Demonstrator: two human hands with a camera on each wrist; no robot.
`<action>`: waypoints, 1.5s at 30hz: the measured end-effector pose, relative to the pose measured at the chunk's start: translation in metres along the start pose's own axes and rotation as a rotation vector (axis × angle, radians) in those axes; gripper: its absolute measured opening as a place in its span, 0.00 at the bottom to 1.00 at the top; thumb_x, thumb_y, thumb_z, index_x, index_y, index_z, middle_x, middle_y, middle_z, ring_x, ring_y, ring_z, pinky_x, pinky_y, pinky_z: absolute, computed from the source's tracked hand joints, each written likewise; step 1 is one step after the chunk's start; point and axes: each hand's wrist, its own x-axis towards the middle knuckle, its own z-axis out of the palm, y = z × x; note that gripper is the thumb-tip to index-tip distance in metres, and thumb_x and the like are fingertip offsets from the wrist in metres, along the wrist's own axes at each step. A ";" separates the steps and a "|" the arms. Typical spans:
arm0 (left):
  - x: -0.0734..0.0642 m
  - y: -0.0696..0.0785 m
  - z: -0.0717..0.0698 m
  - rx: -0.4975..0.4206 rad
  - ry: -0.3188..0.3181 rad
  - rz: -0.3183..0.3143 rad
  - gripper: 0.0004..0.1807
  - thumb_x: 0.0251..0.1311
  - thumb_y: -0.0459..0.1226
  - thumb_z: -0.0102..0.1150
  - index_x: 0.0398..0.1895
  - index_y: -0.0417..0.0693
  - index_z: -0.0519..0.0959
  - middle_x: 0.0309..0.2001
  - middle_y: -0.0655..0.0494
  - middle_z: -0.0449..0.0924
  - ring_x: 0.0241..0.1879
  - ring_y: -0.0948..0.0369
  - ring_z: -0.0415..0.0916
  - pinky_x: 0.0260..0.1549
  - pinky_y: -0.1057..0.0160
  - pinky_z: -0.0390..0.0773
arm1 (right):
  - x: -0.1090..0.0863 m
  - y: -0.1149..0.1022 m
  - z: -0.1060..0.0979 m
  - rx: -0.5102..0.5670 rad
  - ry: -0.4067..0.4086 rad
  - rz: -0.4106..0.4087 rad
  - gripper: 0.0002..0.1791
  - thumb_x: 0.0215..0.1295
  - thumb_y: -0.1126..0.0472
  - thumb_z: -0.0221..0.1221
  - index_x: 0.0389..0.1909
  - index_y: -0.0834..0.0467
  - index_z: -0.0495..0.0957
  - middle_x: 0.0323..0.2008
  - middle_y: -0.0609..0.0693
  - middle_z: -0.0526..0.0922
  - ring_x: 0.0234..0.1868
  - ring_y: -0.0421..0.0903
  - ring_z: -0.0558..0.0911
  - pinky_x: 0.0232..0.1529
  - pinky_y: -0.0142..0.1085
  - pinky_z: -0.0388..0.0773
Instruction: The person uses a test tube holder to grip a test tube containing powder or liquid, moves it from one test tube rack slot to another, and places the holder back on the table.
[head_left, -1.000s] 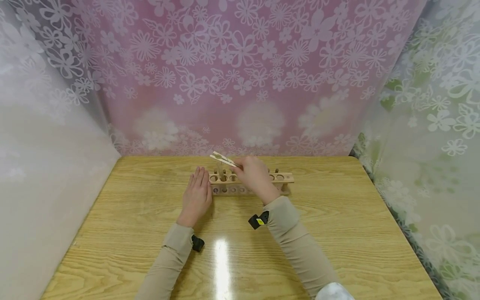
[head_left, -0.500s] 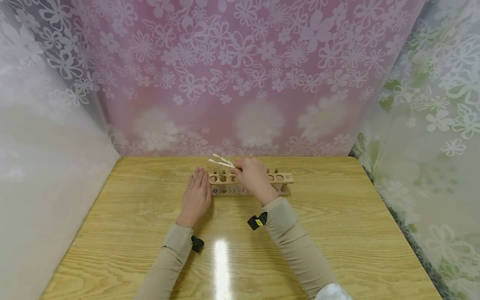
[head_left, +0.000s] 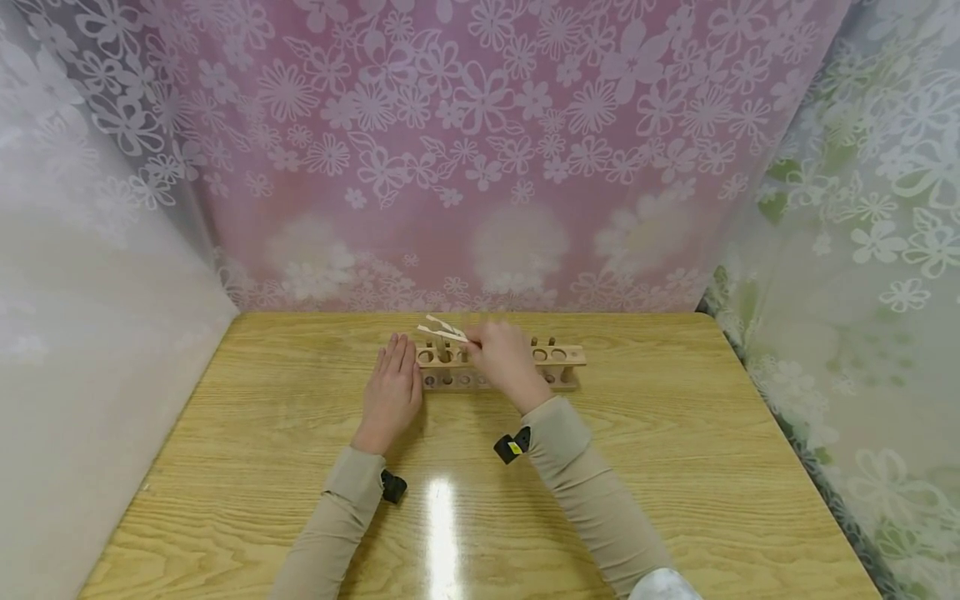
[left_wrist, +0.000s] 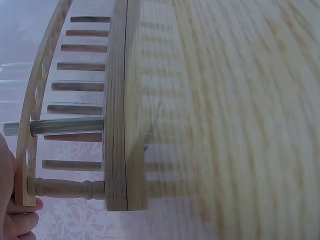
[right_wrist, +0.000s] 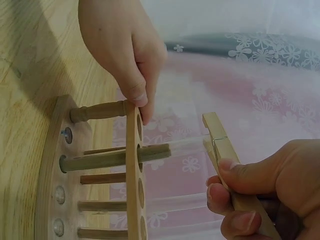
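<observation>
A wooden test tube rack stands near the table's back edge. My left hand lies against its left end, fingers straight and together; in the right wrist view its thumb tip touches the end of the top board. My right hand grips a wooden test tube clamp between thumb and fingers, above the rack. The clamp's prongs are spread around the clear upper end of a test tube. That test tube sits upright in the second hole from the left, greenish brown in its lower part.
Clear test tubes stand in neighbouring holes, partly hidden by my right hand in the head view. A row of wooden pegs runs along the rack's back. Floral curtains enclose the wooden table on three sides.
The clamp's prongs have spread apart, and the clamp has come slightly lower with my right hand. My left hand and the rack stay in place.
</observation>
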 end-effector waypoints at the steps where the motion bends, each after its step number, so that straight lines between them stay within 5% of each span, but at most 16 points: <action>1: 0.000 0.000 0.000 0.002 -0.002 0.001 0.24 0.75 0.35 0.42 0.67 0.26 0.67 0.69 0.32 0.64 0.72 0.42 0.56 0.72 0.45 0.56 | 0.000 0.000 0.001 -0.003 -0.001 0.001 0.14 0.70 0.56 0.61 0.23 0.53 0.80 0.13 0.46 0.68 0.13 0.40 0.61 0.15 0.30 0.55; 10: 0.000 0.000 0.001 -0.005 0.009 0.005 0.24 0.74 0.35 0.42 0.67 0.26 0.66 0.69 0.32 0.64 0.72 0.42 0.56 0.71 0.45 0.56 | -0.003 0.003 0.009 0.030 -0.020 0.037 0.16 0.70 0.58 0.61 0.20 0.53 0.80 0.13 0.46 0.68 0.13 0.41 0.62 0.14 0.31 0.55; 19: 0.000 -0.002 0.003 0.002 0.017 0.006 0.24 0.74 0.34 0.43 0.67 0.27 0.67 0.69 0.32 0.64 0.72 0.43 0.56 0.71 0.45 0.57 | -0.006 0.008 0.016 0.020 -0.004 0.008 0.28 0.70 0.58 0.62 0.13 0.51 0.58 0.11 0.44 0.57 0.12 0.40 0.57 0.15 0.30 0.50; 31: 0.000 -0.002 0.003 -0.010 0.013 -0.008 0.24 0.74 0.34 0.43 0.68 0.28 0.67 0.69 0.33 0.63 0.73 0.43 0.56 0.72 0.45 0.56 | -0.008 0.011 0.021 0.007 -0.034 0.035 0.25 0.70 0.58 0.61 0.13 0.51 0.63 0.12 0.45 0.61 0.13 0.40 0.59 0.15 0.31 0.52; 38: 0.000 -0.001 0.002 -0.006 0.017 -0.005 0.24 0.73 0.34 0.45 0.67 0.27 0.68 0.69 0.33 0.64 0.72 0.43 0.56 0.71 0.45 0.58 | -0.010 0.012 0.024 -0.003 -0.063 0.052 0.15 0.70 0.58 0.61 0.21 0.54 0.79 0.16 0.47 0.68 0.14 0.41 0.62 0.15 0.31 0.55; 45: 0.000 -0.001 0.001 -0.008 -0.007 -0.014 0.25 0.75 0.34 0.42 0.68 0.27 0.66 0.70 0.33 0.62 0.73 0.43 0.55 0.72 0.45 0.56 | -0.012 0.016 0.027 -0.012 -0.063 0.030 0.20 0.70 0.57 0.62 0.16 0.52 0.71 0.16 0.47 0.66 0.15 0.41 0.62 0.17 0.31 0.55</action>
